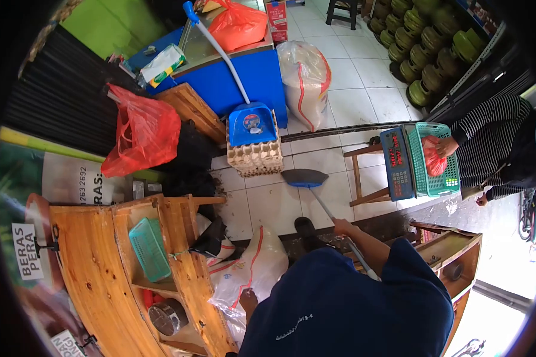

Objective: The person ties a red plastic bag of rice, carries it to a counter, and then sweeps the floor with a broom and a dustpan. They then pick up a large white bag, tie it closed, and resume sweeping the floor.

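Observation:
My right hand (343, 229) is wrapped round the pale handle of a broom, whose dark, wide head (304, 177) rests on the white tiles. Low on the left, my left hand (248, 299) touches the top of a clear plastic sack (259, 262) with a red stripe; its fingers are bent, and whether they pinch the plastic is too small to tell. Beyond the broom head, a blue dustpan (253, 124) with a long grey handle lies on a stack of egg trays (255, 157).
At the right, another person's hand (446, 146) holds a red bag in a green basket (424, 178) beside a scale (397, 163). A wooden shelf (89, 268) stands left, a wooden cabinet (467, 262) right. Green gas cylinders (418, 94) and a full sack (304, 83) are farther back.

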